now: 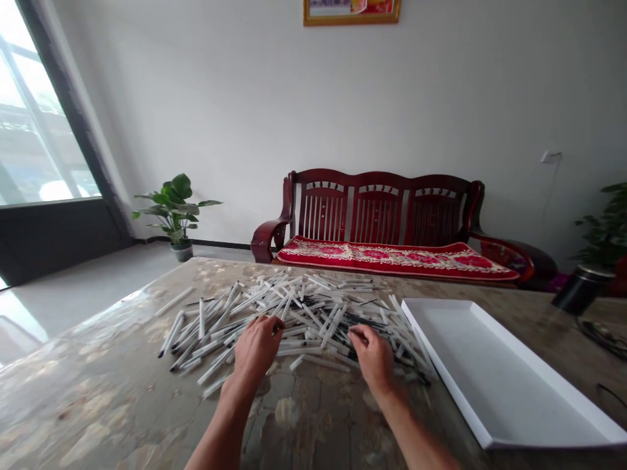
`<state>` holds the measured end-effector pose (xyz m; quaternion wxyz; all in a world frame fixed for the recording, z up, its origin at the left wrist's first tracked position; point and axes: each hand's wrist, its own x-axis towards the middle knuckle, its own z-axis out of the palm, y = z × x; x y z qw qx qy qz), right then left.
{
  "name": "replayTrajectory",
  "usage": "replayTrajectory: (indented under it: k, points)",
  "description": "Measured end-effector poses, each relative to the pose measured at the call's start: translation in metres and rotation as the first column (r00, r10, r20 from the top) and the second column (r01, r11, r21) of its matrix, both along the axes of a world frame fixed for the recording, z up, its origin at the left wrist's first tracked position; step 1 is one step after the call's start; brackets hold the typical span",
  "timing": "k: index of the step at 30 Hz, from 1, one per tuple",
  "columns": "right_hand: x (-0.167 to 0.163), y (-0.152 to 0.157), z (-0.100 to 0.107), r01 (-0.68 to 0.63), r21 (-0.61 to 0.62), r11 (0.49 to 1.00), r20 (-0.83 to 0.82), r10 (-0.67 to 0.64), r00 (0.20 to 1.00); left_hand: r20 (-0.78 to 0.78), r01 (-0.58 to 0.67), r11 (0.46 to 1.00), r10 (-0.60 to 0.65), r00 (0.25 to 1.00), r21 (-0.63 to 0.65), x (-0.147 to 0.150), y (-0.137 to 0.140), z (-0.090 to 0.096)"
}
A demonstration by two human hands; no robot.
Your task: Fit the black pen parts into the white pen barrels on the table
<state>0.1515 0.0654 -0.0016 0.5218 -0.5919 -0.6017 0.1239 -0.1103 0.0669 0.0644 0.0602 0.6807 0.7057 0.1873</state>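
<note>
A loose heap of pen parts, mostly white barrels (289, 301) with some black slim pieces (365, 321), spreads over the table. At the heap's near edge, my left hand (257, 344) is closed, with thumb and fingertips together. A small dark spot shows at its fingertips, too small to name. To the right, my right hand (373, 356) is closed in a pinch beside the black pieces. What it holds, if anything, is hidden by the fingers. One white barrel (321, 362) lies between the two hands.
A shallow white tray (529, 372) lies right of the heap on the patterned tabletop (98, 385). Behind it, a black cylinder (582, 288) stands near dark cables (603, 336). Past the table are a red wooden bench (382, 209) and a potted plant (179, 209).
</note>
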Motion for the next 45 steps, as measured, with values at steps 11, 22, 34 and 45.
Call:
replayTrajectory:
  k: [11, 22, 34, 45]
  points:
    - [-0.013, -0.016, 0.008, -0.151, 0.089, 0.985, 0.253, 0.124, 0.96, -0.124, 0.142, 0.987, -0.15, 0.981, -0.074, 0.009, 0.001, -0.015]
    - [-0.018, -0.021, 0.014, -0.138, -0.008, 0.99, 0.103, 0.138, 0.985, -0.029, 0.365, 0.887, -0.372, 0.928, 0.283, 0.038, -0.004, -0.02]
    - [-0.016, -0.019, 0.016, -0.214, -0.101, 0.972, -0.049, 0.21, 0.976, -0.094, 0.512, 0.695, -0.546, 0.833, 0.505, 0.062, -0.004, -0.047]
    - [-0.01, -0.015, 0.018, -0.303, 0.026, 0.953, -0.192, 0.302, 0.934, -0.075, 0.496, 0.691, -0.543, 0.836, 0.527, 0.064, 0.001, -0.052]
